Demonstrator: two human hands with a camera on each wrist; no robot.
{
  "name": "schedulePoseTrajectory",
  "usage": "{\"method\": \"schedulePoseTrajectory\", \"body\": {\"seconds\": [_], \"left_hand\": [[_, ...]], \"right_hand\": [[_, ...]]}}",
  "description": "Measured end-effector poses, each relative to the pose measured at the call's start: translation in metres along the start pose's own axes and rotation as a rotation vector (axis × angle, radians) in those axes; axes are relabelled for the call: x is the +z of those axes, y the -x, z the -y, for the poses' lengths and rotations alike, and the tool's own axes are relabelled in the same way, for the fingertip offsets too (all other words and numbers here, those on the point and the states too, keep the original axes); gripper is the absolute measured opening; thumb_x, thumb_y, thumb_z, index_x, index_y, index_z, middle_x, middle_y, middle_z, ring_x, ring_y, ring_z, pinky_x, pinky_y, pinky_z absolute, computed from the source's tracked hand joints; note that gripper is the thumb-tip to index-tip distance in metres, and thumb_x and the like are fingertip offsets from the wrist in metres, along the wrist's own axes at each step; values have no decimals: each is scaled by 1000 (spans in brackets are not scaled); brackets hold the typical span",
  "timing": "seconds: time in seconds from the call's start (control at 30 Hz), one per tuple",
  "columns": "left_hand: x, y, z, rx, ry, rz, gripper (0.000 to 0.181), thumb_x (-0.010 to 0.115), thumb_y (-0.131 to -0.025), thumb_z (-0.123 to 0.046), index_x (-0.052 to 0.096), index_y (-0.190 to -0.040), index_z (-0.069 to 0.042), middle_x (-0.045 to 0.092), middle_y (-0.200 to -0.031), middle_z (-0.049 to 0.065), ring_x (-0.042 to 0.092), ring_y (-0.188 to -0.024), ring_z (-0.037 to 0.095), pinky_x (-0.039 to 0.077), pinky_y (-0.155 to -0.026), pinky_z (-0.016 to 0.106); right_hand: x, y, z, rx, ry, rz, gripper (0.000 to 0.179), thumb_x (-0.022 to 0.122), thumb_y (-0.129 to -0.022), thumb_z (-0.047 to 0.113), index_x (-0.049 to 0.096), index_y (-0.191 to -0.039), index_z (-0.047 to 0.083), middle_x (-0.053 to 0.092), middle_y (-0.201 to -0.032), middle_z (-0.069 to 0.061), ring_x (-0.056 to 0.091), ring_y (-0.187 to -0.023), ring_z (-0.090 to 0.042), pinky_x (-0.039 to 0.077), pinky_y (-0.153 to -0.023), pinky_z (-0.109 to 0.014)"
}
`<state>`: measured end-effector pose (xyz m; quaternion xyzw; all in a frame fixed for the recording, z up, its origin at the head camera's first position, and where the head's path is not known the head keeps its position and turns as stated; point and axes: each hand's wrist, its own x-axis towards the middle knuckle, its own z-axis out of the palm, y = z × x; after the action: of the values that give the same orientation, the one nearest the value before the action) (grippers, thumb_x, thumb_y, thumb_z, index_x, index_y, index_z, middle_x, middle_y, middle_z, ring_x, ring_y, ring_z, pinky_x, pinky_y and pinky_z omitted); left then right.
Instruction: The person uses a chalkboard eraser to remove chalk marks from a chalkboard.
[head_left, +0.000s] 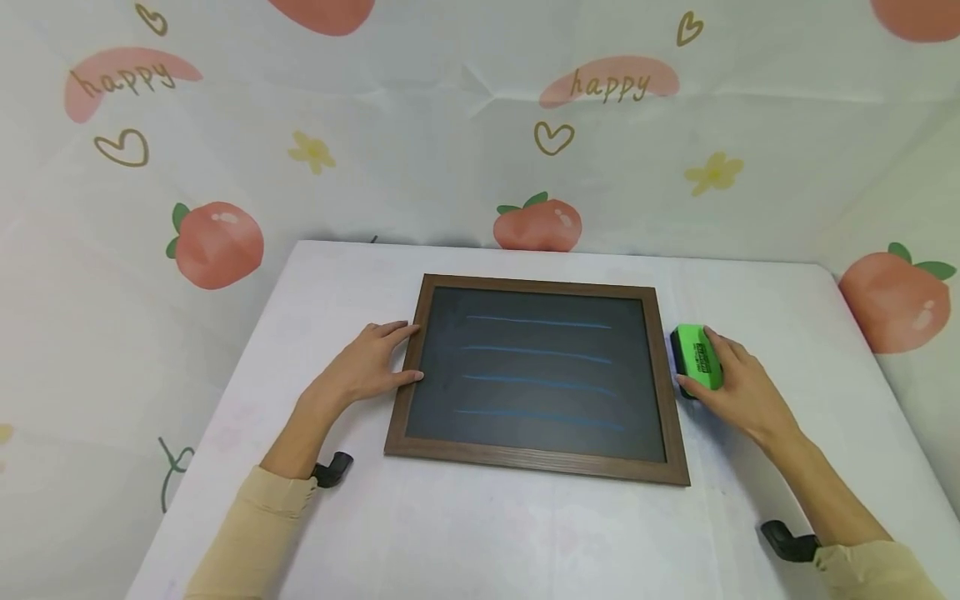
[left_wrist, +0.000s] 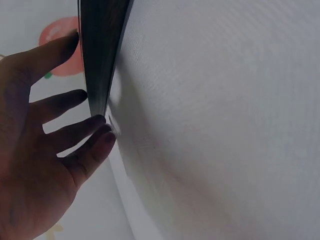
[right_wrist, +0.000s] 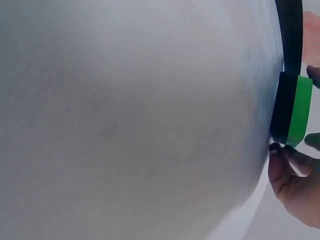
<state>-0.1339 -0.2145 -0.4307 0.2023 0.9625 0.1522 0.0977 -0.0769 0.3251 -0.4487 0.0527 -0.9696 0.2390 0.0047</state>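
A small chalkboard [head_left: 532, 375] in a brown wooden frame lies flat, with several roughly horizontal blue lines on its dark surface. My left hand [head_left: 369, 360] rests at the frame's left side, thumb and fingers spread and touching the edge. Seen from the left wrist, that hand [left_wrist: 55, 130] has its fingertips against the dark frame edge [left_wrist: 102, 50]. To the right of the board, a green eraser with a black base [head_left: 697, 358] sits between the thumb and fingers of my right hand [head_left: 738, 387]. The right wrist view shows the eraser [right_wrist: 291, 109] beside the fingertips.
A white-covered table [head_left: 480, 533] carries everything. Behind it hangs a pale cloth [head_left: 435, 167] printed with peaches, hearts and flowers. Black wrist-camera mounts [head_left: 789, 542] stick out from both wrists near the beige sleeves [head_left: 251, 542].
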Motion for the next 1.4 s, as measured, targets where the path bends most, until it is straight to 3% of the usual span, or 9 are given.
{"method": "schedulePoseTrajectory", "body": {"seconds": [0.4, 0.63, 0.83, 1.07, 1.23, 1.4], "left_hand": [[-1, -7, -4, 2, 122, 47, 78, 79, -85, -30, 42, -150, -7, 41, -151, 22, 41, -135, 44, 38, -106, 55], [-3, -11, -3, -17, 239, 48, 78, 83, -82, -20, 44, -148, -4, 43, -148, 22, 63, -109, 32, 53, -88, 43], [-2, -15, 1, -28, 301, 54, 78, 83, -81, -16, 45, -148, -6, 48, -144, 20, 65, -102, 27, 55, -82, 38], [-3, -19, 4, -23, 329, 65, 79, 83, -81, -15, 44, -150, -7, 41, -150, 19, 65, -96, 22, 54, -78, 34], [-3, -23, 6, -8, 332, 62, 79, 82, -82, -14, 44, -150, -6, 39, -152, 19, 66, -100, 26, 55, -79, 37], [-4, -26, 10, -5, 309, 34, 77, 82, -81, -12, 46, -148, -6, 41, -152, 18, 62, -115, 32, 51, -91, 46]], "right_hand": [[2, -2, 10, 95, -29, -3, 85, 71, -91, 36, 30, -149, -10, 37, -138, -41, 47, -107, -49, 42, -83, -62], [1, -5, 13, 131, -34, 2, 85, 70, -91, 40, 32, -150, -9, 38, -138, -42, 47, -111, -52, 41, -89, -66], [-2, -6, 12, 151, -66, -13, 79, 70, -92, 31, 34, -149, -9, 39, -138, -41, 48, -112, -52, 41, -87, -64], [-1, -6, 11, 182, -90, -9, 76, 68, -94, 28, 32, -150, -7, 38, -141, -39, 51, -109, -50, 41, -84, -60], [-1, -7, 12, 173, -124, -42, 72, 68, -94, 24, 33, -150, -6, 40, -143, -36, 51, -109, -49, 42, -83, -58], [-3, -9, 15, 157, -149, -68, 70, 68, -93, 21, 36, -149, -6, 42, -143, -35, 51, -111, -50, 42, -83, -58]]}}
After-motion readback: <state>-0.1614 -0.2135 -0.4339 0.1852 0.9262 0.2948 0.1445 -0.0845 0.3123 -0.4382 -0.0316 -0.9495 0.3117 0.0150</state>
